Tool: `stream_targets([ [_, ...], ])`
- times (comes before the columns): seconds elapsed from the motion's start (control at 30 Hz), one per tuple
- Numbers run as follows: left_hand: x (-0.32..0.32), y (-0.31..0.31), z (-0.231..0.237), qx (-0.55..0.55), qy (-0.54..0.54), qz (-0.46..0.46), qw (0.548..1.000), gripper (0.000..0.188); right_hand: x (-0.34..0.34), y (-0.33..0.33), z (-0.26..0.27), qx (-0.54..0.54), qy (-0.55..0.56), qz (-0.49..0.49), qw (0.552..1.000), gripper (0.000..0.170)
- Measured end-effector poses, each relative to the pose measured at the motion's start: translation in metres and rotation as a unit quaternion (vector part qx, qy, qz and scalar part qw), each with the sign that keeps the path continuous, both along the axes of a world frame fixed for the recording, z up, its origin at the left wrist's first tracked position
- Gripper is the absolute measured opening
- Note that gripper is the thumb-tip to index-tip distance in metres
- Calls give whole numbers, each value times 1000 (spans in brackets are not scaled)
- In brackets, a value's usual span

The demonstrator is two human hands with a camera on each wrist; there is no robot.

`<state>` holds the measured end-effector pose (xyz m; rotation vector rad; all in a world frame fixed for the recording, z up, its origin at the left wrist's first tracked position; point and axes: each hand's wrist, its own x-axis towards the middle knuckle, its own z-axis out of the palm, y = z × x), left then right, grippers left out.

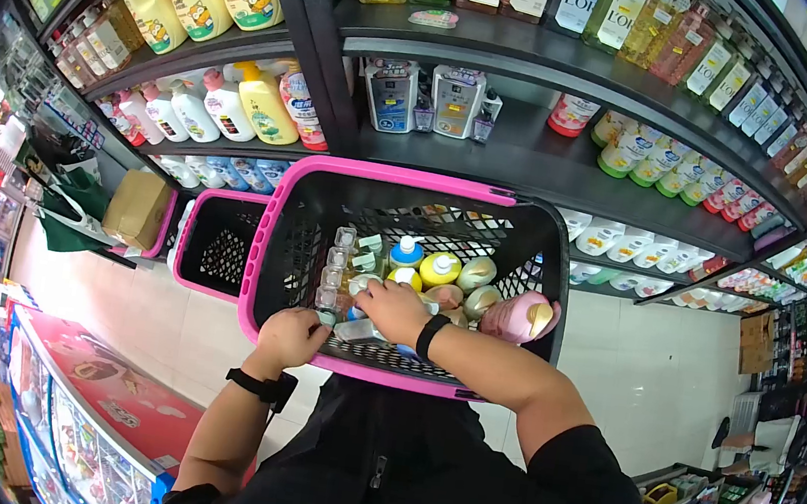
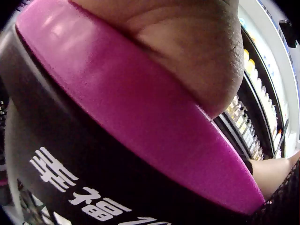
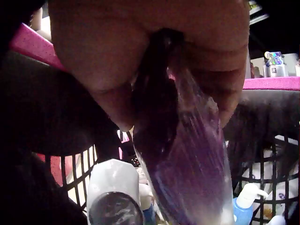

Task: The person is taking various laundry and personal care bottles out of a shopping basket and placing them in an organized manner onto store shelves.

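A black shopping basket [image 1: 388,172] with a pink rim stands in front of the person in the head view. Their right hand [image 1: 396,312] reaches down into it. Close up in the right wrist view, that hand's thumb and fingers pinch a see-through, purple-tinted, plastic-wrapped item [image 3: 192,159]; its kind cannot be made out. The left hand [image 1: 292,337] rests over the front left rim, its palm heel on the pink edge in the left wrist view, fingertips inside beside a row of clear-capped bottles [image 1: 331,276]. Blue [image 1: 406,252] and yellow pump bottles [image 1: 440,269] stand near the right hand.
A pink bottle [image 1: 514,316] leans at the basket's right end. Another black basket [image 1: 215,244] stands to the left, near a cardboard box [image 1: 137,207]. Shelves [image 1: 496,153] of bottles rise ahead. A red-topped freezer [image 1: 120,384] is at the lower left.
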<state>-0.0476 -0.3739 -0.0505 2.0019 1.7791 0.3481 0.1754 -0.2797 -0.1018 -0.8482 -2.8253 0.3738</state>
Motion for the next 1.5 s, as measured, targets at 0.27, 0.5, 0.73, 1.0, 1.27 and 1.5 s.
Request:
stream_targets([
  [0.27,-8,8,-5,-92,2,-66,994,32,7,3,-4,-13,-18,-39,999,20],
  [0.5,-5,47,29,-58,-59,-176,981,38,7,2,2,3,-16,-82,996,29],
  [0.73,2,45,26,-61,52,-182,980,40,11,7,19,-14,22,-126,992,33],
  [1.0,-14,52,12,-120,45,-205,970,47,13,14,16,-9,10,-94,995,31],
  [1.27,6,92,8,-47,42,-178,982,78,25,6,44,25,67,-79,994,35],
  [1.5,19,98,57,-117,-280,-188,934,68,33,-4,160,28,165,-89,982,38],
])
